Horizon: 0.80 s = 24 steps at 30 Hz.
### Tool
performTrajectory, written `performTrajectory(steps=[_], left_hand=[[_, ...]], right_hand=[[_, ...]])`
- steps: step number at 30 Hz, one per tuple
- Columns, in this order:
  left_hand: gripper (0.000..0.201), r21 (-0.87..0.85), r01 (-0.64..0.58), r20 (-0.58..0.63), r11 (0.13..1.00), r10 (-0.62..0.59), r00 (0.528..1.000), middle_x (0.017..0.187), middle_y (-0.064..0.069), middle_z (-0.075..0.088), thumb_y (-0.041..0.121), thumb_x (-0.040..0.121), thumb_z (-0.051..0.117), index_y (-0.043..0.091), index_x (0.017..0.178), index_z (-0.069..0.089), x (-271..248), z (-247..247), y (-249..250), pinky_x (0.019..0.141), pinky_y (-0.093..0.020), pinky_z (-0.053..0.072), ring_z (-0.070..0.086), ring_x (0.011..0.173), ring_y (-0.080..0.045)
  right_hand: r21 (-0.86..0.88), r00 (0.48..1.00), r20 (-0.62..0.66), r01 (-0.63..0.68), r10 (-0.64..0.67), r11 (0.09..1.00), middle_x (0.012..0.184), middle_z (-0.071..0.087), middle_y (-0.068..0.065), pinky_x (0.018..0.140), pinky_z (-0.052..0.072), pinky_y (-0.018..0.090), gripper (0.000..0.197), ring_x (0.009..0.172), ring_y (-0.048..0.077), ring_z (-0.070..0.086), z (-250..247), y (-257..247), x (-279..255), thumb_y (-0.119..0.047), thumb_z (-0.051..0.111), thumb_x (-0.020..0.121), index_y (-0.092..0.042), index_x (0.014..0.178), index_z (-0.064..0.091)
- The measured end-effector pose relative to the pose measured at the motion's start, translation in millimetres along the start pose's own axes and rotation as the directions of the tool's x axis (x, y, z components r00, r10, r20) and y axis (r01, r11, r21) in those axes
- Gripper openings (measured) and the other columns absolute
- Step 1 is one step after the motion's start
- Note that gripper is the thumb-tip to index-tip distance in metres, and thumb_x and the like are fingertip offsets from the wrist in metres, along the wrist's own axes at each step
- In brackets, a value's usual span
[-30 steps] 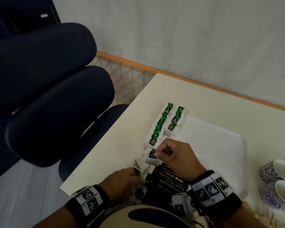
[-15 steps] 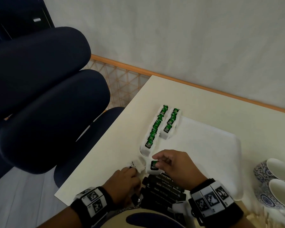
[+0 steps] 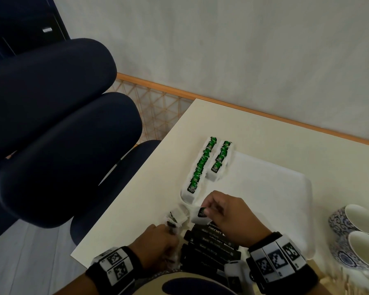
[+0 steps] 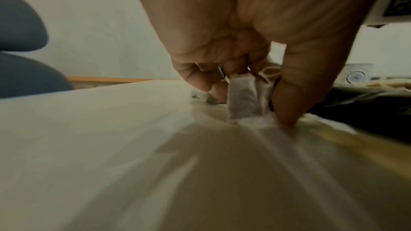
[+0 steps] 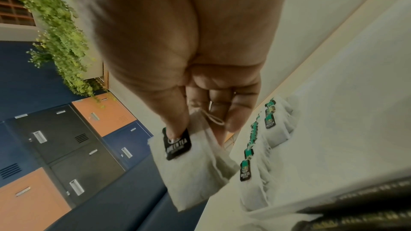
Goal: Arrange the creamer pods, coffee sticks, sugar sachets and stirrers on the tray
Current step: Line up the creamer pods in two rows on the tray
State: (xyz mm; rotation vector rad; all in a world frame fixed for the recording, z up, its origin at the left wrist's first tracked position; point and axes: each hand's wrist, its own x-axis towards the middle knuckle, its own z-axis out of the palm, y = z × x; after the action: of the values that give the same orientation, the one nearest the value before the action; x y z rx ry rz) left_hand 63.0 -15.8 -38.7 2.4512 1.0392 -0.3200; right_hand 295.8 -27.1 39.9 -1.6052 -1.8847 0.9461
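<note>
My right hand point(image 5: 186, 45) fingers point(image 5: 175, 117) are pinching a green tea bag point(image 5: 191, 164) by its tag. Left hand point(image 4: 255, 32) fingers point(image 4: 286, 97) are pinching another white tea bag point(image 4: 242, 99) against the table point(image 4: 89, 129).

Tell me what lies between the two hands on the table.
In the head view, a small heap of loose tea bags lies between the left hand and the right hand, which pinches one tea bag.

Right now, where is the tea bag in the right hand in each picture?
Head: tea bag, lower middle, pinched by the right hand.
Left wrist: not in it.
Right wrist: tea bag, centre, hanging from the fingers.
Shared landmark: rows of tea bags.
</note>
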Motion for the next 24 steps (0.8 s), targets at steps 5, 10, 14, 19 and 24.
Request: performTrajectory(steps=[5, 10, 14, 19, 24], left_hand=[[0.029, -0.576, 0.104, -0.147, 0.811, -0.228, 0.962, 0.073, 0.020, 0.062, 0.018, 0.068, 0.078, 0.032, 0.087, 0.062, -14, -15, -8, 0.063, -0.011, 0.044, 0.057, 0.066, 0.005], [0.019, -0.793, -0.009, -0.292, 0.610, -0.367, 0.883, 0.068, 0.005, 0.069, 0.005, 0.079, 0.074, 0.021, 0.069, 0.071, -15, -48, -11, 0.064, -0.025, 0.050, 0.060, 0.062, -0.004], [0.020, -0.827, -0.147, -0.363, 0.542, -0.316, 0.876, 0.072, -0.002, 0.071, -0.002, 0.089, 0.061, 0.012, 0.082, 0.073, -15, -70, 4, 0.061, -0.020, 0.049, 0.061, 0.061, -0.006], [0.019, -0.704, -0.191, -0.429, 0.684, -0.196, 0.882, 0.079, 0.002, 0.072, 0.022, 0.089, 0.059, 0.035, 0.102, 0.062, -20, -85, 15, 0.070, -0.034, 0.053, 0.066, 0.072, -0.020], [0.039, -0.658, -0.179, -0.434, 0.731, -0.175, 0.884, 0.069, -0.009, 0.066, 0.014, 0.096, 0.052, 0.036, 0.124, 0.037, -20, -88, 21, 0.071, -0.036, 0.053, 0.062, 0.064, -0.016]], right_hand=[[0.060, 0.999, 0.032, 0.008, -0.010, 0.998, 0.079, 0.070, -0.015, 0.068, 0.041, 0.005, 0.015, 0.078, -0.007, 0.063, -4, -7, -1, -0.016, 0.066, 0.089, -0.028, 0.097, 0.069], [0.214, 0.987, 0.159, -0.007, -0.028, 0.977, 0.076, 0.072, -0.012, 0.065, 0.045, 0.009, 0.010, 0.069, -0.004, 0.064, -11, -32, 4, -0.011, 0.071, 0.084, -0.021, 0.087, 0.072], [0.194, 0.977, 0.188, 0.060, -0.097, 0.979, 0.079, 0.069, -0.012, 0.066, 0.044, 0.009, 0.013, 0.071, -0.004, 0.060, -13, -48, 14, -0.015, 0.072, 0.083, -0.027, 0.080, 0.068], [0.034, 0.979, 0.105, 0.172, -0.174, 0.985, 0.097, 0.060, -0.011, 0.074, 0.043, 0.015, 0.008, 0.091, 0.003, 0.056, -2, -45, 24, -0.021, 0.073, 0.081, -0.027, 0.081, 0.068], [-0.029, 0.981, 0.074, 0.181, -0.178, 0.983, 0.091, 0.066, -0.011, 0.073, 0.043, 0.014, 0.002, 0.085, 0.002, 0.058, 4, -41, 27, -0.022, 0.066, 0.087, -0.024, 0.086, 0.066]])
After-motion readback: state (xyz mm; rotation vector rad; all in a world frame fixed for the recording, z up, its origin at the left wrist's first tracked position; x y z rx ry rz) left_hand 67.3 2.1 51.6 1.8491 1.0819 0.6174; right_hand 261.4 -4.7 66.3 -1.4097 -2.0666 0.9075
